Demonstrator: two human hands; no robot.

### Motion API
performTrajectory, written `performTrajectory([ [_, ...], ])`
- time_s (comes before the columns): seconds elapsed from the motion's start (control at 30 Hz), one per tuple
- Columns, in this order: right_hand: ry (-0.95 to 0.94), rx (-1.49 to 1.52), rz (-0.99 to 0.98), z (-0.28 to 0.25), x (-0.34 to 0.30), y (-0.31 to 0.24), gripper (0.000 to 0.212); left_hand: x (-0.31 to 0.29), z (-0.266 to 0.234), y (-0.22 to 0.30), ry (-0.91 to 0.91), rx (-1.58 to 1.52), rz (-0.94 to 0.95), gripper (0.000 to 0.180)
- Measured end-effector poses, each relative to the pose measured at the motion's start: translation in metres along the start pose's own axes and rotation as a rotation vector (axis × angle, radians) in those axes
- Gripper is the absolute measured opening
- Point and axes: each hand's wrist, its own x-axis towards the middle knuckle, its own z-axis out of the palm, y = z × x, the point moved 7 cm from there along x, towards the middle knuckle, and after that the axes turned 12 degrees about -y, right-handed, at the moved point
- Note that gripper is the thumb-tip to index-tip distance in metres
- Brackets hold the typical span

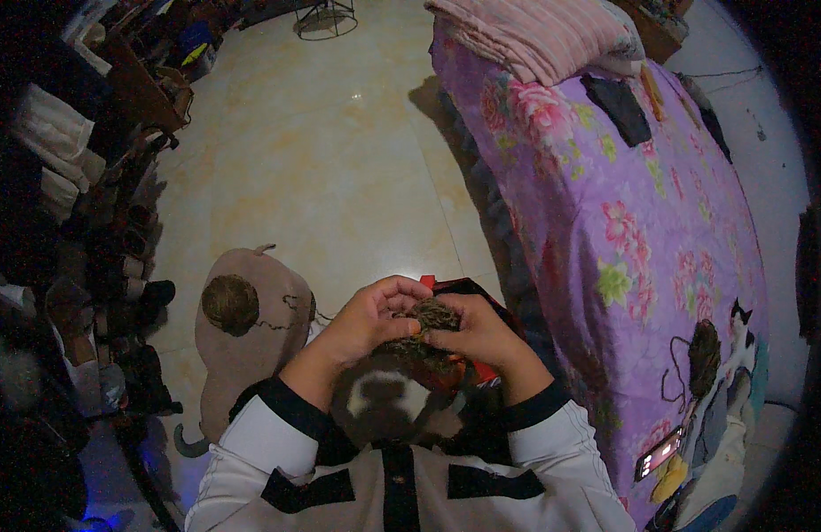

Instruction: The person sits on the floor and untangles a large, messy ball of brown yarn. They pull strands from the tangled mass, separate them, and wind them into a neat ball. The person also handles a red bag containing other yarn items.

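Note:
Both hands are together in front of my body, closed around a bunched piece of olive-brown yarn work (434, 314). My left hand (379, 317) grips its left side, thumb pressed against it. On the other side my right hand (477, 330) pinches it with thumb and fingers. Any hook or needle in the bunch is hidden. A round ball of the same yarn (230, 305) rests on a beige cushion (237, 372) to the left, and a loose strand runs from it toward my hands. Beneath them, partly covered, lies a red and black bag (481, 370).
To the right stands a bed with a purple floral sheet (597, 230), bearing a folded pink blanket (543, 35), a dark yarn bundle (705, 359), a phone (660, 453) and a black-and-white cat (741, 341). Several shoes (144, 377) line the left side. Ahead stretches a tiled floor (330, 168).

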Motion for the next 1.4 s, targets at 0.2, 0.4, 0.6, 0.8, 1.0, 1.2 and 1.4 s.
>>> performTrajectory([
  [0.2,0.488,-0.687,0.067,-0.036,-0.012,-0.006,0.031,-0.002,0.004,-0.004,0.008,0.128,-0.116,0.032],
  [0.4,0.894,-0.887,0.024,-0.063,-0.034,-0.025,0.034,-0.003,0.0,-0.022,-0.02,0.614,-0.072,0.017],
  [0.6,0.702,-0.914,0.131,-0.049,-0.021,-0.015,0.041,-0.029,-0.054,0.02,0.803,0.782,0.188,0.019],
  [0.8,0.667,-0.617,0.168,-0.065,-0.015,0.014,0.035,-0.028,-0.045,0.031,0.768,0.685,0.473,0.012],
  [1.0,0.534,0.597,0.025,-0.051,-0.006,0.016,0.034,-0.021,-0.051,0.009,0.661,0.457,0.175,0.016],
  [1.2,0.412,0.541,0.009,-0.045,-0.008,0.009,0.037,-0.031,-0.06,0.023,0.865,0.469,0.11,0.02],
  [1.4,0.173,0.263,-0.163,-0.016,-0.012,-0.028,0.052,0.003,-0.038,-0.028,0.31,-0.2,-0.039,0.049],
])
